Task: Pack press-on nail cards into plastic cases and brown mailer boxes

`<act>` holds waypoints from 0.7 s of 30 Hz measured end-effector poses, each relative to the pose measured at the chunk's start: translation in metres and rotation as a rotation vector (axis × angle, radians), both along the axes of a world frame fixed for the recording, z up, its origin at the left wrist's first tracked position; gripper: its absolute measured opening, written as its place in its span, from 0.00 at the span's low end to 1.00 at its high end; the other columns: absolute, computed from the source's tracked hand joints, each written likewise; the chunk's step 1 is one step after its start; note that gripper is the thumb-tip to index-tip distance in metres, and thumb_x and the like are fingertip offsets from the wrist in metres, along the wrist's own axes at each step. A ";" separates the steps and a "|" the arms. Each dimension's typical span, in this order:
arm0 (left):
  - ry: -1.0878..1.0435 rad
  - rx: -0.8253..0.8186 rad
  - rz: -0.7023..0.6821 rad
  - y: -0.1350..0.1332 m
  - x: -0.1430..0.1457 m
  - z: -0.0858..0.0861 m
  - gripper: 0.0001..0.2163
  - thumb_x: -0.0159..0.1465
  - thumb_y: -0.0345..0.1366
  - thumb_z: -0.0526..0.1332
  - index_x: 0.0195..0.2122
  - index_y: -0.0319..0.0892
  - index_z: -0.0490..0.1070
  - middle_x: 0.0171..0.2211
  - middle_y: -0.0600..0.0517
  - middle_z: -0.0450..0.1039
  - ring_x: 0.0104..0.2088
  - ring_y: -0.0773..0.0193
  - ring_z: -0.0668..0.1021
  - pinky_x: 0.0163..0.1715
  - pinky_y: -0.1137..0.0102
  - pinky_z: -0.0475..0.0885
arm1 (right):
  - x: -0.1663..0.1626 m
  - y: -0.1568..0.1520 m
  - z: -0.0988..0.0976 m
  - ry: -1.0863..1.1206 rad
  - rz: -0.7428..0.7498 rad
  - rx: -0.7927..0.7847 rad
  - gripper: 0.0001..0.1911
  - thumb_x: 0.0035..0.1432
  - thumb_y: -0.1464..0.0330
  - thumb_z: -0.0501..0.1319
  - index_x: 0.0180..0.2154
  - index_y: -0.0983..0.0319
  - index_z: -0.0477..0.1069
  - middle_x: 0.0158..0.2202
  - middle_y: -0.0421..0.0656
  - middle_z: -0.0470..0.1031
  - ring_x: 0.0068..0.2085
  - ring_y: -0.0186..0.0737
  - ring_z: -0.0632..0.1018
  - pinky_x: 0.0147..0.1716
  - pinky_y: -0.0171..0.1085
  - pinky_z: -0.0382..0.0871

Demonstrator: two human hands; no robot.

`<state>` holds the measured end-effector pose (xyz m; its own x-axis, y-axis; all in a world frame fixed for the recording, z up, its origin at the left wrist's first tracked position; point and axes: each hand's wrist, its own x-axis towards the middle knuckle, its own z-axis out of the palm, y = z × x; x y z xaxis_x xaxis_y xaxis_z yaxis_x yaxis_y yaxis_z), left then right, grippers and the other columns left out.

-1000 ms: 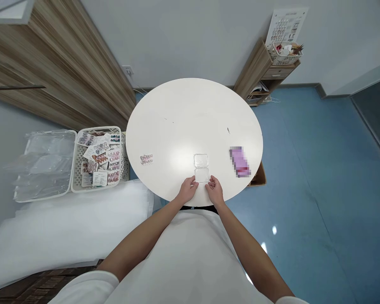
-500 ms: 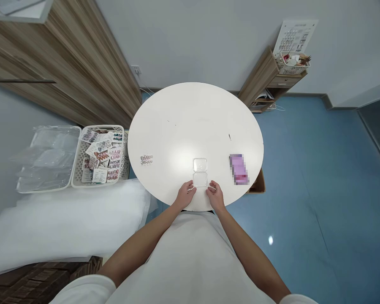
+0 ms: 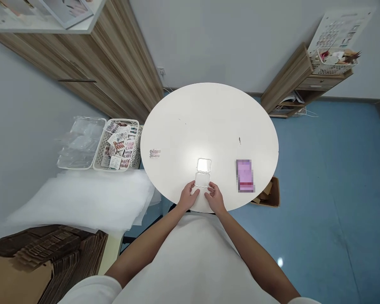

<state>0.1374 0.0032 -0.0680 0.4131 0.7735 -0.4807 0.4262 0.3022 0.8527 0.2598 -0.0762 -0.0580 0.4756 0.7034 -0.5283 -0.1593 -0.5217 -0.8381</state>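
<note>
An open clear plastic box [image 3: 202, 180] lies near the front edge of the white round table [image 3: 209, 109]. Its hinged lid [image 3: 204, 165] is folded back away from me and catches the light. My left hand [image 3: 189, 196] has its curved fingertips against the box's left side. On the opposite side, my right hand [image 3: 215, 198] touches the near right corner, thumb and fingers bent. Off to the left sits a small card of shiny pinkish press-on nails [image 3: 155, 153]. A blurred-out purple rectangular object [image 3: 245, 175] rests on the right.
Left of the table, a white basket [image 3: 96, 162] holds several nail cards; another [image 3: 60, 162] holds clear plastic packaging. White sheets [image 3: 82, 198] and stacked brown cardboard [image 3: 22, 274] lie nearer. A cardboard box [image 3: 274, 196] stands on the floor at right; a wooden shelf [image 3: 291, 76] is behind.
My view has turned slightly left. My right hand has closed in on the box's side, where a small gap showed before. The nail card and purple object stay put.
</note>
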 end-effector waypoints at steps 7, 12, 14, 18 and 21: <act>0.058 0.043 -0.008 -0.005 0.004 0.007 0.24 0.56 0.38 0.58 0.54 0.43 0.58 0.54 0.45 0.61 0.54 0.60 0.65 0.54 0.63 0.57 | 0.002 -0.002 -0.002 -0.009 0.051 0.008 0.28 0.46 0.67 0.56 0.52 0.58 0.56 0.54 0.45 0.61 0.51 0.41 0.66 0.49 0.43 0.62; 0.111 0.035 -0.023 -0.005 -0.004 0.012 0.24 0.56 0.38 0.58 0.54 0.43 0.57 0.54 0.45 0.61 0.54 0.58 0.64 0.53 0.62 0.57 | 0.000 -0.001 0.001 -0.154 0.072 -0.019 0.27 0.48 0.67 0.53 0.52 0.58 0.54 0.53 0.46 0.60 0.52 0.43 0.64 0.49 0.44 0.60; 0.125 0.022 -0.023 -0.003 -0.012 0.013 0.23 0.56 0.38 0.58 0.54 0.43 0.58 0.55 0.45 0.60 0.54 0.59 0.64 0.53 0.63 0.58 | -0.003 0.002 0.004 -0.318 0.065 -0.023 0.27 0.48 0.67 0.52 0.52 0.59 0.54 0.53 0.47 0.58 0.54 0.45 0.60 0.51 0.47 0.56; 0.171 0.059 0.005 0.011 -0.035 0.015 0.21 0.57 0.38 0.57 0.52 0.43 0.60 0.54 0.45 0.61 0.53 0.59 0.65 0.51 0.63 0.60 | -0.013 0.016 0.014 -0.565 0.129 0.005 0.27 0.50 0.69 0.50 0.53 0.58 0.52 0.55 0.47 0.55 0.56 0.48 0.55 0.53 0.50 0.50; 0.260 0.165 0.063 0.033 -0.057 0.019 0.20 0.56 0.39 0.57 0.50 0.42 0.61 0.51 0.45 0.63 0.52 0.57 0.66 0.50 0.62 0.61 | -0.024 0.036 0.023 -0.647 0.239 0.042 0.26 0.50 0.69 0.50 0.53 0.57 0.53 0.55 0.46 0.56 0.56 0.48 0.55 0.52 0.51 0.49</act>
<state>0.0807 0.0363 -0.0493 0.2415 0.8700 -0.4299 0.6213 0.2017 0.7572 0.2355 -0.0401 -0.0351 0.5153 0.8419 -0.1604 0.4947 -0.4450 -0.7465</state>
